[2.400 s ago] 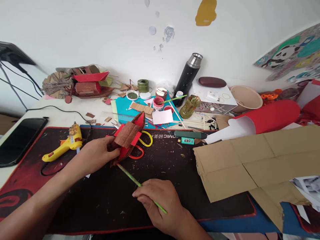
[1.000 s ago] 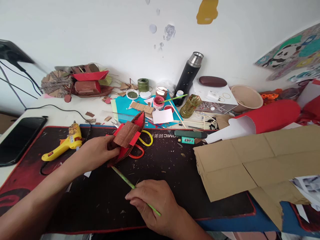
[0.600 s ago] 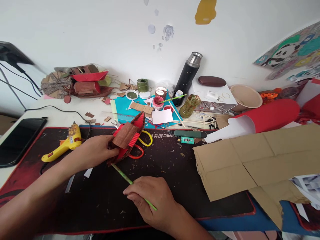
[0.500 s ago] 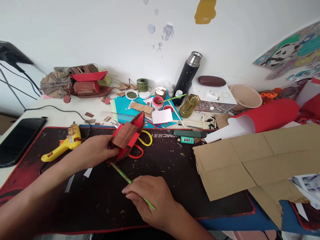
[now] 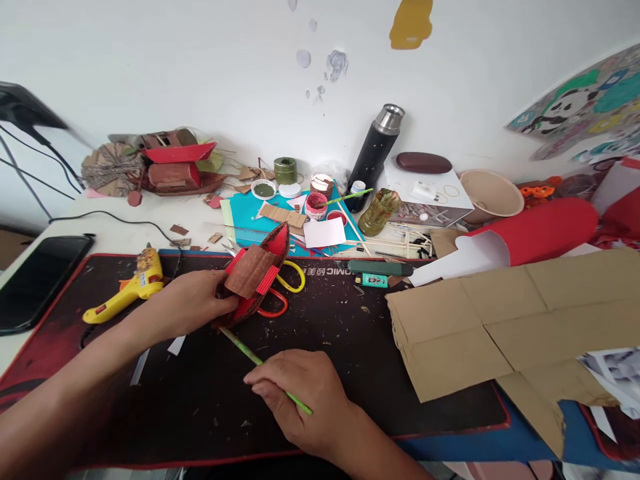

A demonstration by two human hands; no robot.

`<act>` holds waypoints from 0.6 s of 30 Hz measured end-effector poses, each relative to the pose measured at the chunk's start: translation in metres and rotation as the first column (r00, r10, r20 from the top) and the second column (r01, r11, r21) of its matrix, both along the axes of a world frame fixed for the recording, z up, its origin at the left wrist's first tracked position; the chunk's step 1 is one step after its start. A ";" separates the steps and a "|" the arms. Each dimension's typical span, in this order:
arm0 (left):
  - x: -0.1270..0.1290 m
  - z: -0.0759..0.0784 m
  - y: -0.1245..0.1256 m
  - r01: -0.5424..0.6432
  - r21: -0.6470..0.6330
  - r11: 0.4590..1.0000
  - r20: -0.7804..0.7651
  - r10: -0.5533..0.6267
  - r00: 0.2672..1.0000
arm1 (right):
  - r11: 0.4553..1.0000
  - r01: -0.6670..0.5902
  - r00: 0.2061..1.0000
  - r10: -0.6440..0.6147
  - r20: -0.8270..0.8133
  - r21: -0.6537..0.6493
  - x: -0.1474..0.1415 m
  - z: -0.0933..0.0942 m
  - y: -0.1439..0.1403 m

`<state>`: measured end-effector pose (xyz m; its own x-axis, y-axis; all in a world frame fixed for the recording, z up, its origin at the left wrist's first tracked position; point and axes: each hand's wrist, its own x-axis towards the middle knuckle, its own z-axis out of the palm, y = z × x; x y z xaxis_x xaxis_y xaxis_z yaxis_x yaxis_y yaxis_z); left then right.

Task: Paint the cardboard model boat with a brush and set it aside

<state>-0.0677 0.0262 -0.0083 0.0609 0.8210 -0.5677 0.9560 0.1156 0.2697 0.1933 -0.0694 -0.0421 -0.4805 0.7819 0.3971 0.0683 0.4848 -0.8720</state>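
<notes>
A small model boat (image 5: 249,270), red inside with a brown curved cover across its middle, is tilted above the dark mat. My left hand (image 5: 203,299) grips its near end, the fingertips partly hidden behind the hull. In my right hand (image 5: 303,393) is a thin green paintbrush (image 5: 245,350), pinched between thumb and fingers. Its tip meets the boat's lower near end, and the bristles are hard to make out. Behind the boat lie scissors (image 5: 291,276) with one yellow and one red handle loop.
A yellow glue gun (image 5: 125,288) and a black phone (image 5: 43,280) lie left. Paint pots (image 5: 316,205), a murky jar (image 5: 380,211) and a black flask (image 5: 375,150) stand behind. Cardboard sheets (image 5: 500,320) cover the right side. More model boats (image 5: 175,175) sit back left.
Almost nothing differs. The brush tip has shifted very slightly at the boat's near end, while both hands keep their grip and place.
</notes>
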 end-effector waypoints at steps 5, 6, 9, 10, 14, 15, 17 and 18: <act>0.001 0.001 0.001 0.003 0.000 1.000 -0.008 -0.003 1.000 | 0.996 0.040 0.997 -0.045 -0.064 -0.074 -0.003 0.000 0.003; 0.000 0.001 0.001 0.005 0.003 1.000 -0.008 -0.005 1.000 | 0.994 0.043 0.996 -0.050 -0.069 -0.100 -0.003 0.000 0.003; -0.001 -0.002 0.000 0.010 0.017 1.000 -0.011 -0.009 1.000 | 0.983 0.051 0.996 -0.063 -0.066 -0.178 -0.002 -0.001 0.002; -0.002 -0.003 0.000 0.008 0.021 1.000 -0.014 -0.008 1.000 | 0.980 0.047 0.996 -0.060 -0.063 -0.193 -0.002 -0.001 0.001; -0.005 -0.007 -0.001 0.006 0.046 0.999 -0.012 -0.005 1.000 | 0.977 0.020 0.998 -0.032 -0.055 -0.213 0.001 -0.003 -0.004; -0.005 -0.008 -0.002 0.005 0.055 0.998 -0.006 -0.005 1.000 | 0.974 0.011 0.998 -0.023 -0.051 -0.225 0.002 -0.003 -0.005; -0.005 -0.008 -0.002 -0.006 0.080 0.997 0.014 0.005 1.000 | 0.967 -0.002 0.999 -0.010 -0.046 -0.256 0.003 -0.003 -0.007; -0.005 -0.008 -0.003 -0.019 0.094 0.995 0.025 0.017 1.000 | 0.964 -0.007 0.999 -0.006 -0.048 -0.267 0.004 -0.003 -0.008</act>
<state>-0.0725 0.0233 -0.0160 0.0582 0.8717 -0.4866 0.9470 0.1060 0.3033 0.1972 -0.0770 -0.0452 -0.4662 0.8626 0.1964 0.0226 0.2335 -0.9721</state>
